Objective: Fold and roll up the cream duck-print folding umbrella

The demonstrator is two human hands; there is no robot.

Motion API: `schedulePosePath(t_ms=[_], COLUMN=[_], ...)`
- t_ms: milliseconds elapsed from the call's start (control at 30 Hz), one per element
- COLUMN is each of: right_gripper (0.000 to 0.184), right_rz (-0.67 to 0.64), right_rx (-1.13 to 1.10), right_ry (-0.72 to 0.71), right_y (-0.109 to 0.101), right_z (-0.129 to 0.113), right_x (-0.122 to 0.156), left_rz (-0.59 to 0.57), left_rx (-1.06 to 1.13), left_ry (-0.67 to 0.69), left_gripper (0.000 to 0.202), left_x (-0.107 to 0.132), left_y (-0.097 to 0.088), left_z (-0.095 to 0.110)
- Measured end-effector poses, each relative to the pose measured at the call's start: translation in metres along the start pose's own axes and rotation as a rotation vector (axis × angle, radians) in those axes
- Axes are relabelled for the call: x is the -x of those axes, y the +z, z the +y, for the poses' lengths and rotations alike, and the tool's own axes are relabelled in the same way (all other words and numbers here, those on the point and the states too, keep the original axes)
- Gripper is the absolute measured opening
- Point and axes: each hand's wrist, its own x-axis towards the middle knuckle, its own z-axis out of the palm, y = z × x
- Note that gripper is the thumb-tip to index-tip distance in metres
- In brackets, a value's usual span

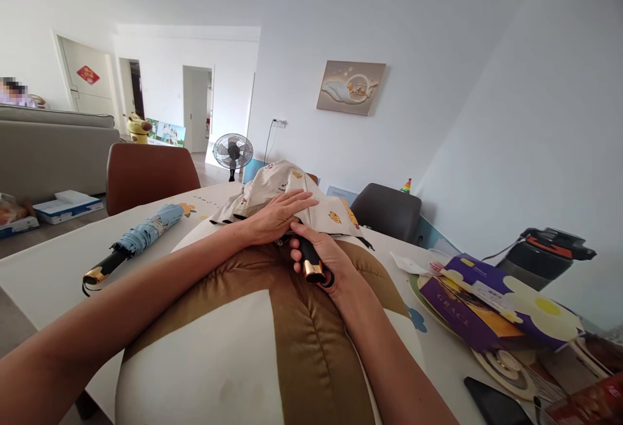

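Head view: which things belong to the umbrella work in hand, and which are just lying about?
In the job:
cream printed fabric umbrella
its black-and-gold handle, in the right hand
left hand, on the fabric

Apparently lying about:
light-blue folded umbrella (role uncertain)
purple flower-printed box
dark-grey lidded bottle

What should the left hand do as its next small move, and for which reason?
Probably the left hand should gently gather the cream canopy: it lies flat over that loose, bunched fabric, while the right hand grips the black handle.

We note: white walls [438, 48], grey sofa [53, 156], brown chair [148, 178], dark chair [387, 211], standing fan [233, 152], wall picture [350, 89], white door [87, 106].
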Motion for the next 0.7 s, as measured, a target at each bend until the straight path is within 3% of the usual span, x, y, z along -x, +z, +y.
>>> schedulePosePath(t_ms=[167,300,400,567,700], right_gripper=[0.018,0.025,0.027,0.027,0.027], right_rz=[0.065,0.158,0.229,0.263,0.278], right_rx=[0.171,0.260,0.333,0.291,0.218], right_ry=[0.004,-0.175,-0.247,-0.118,-0.089], right_y=[-0.002,-0.002,-0.003,-0.004,-0.005], right_z=[0.004,0.007,0.009,0.009,0.008], right_x=[-0.002,-0.003,-0.005,-0.009,-0.008], left_rz=[0.007,0.124,0.246,0.385,0.459], left_rx=[-0.083,-0.235,-0.363,-0.533,-0.517], left_ry=[0.042,0.065,-0.041,-0.284,-0.353], left_gripper=[0.058,0.062,0.062,0.050,0.041], left_x=[0.004,0.007,0.009,0.013,0.017], left_y=[-0.006,-0.014,-0.018,-0.026,-0.032], left_z=[0.005,0.010,0.010,-0.005,-0.021])
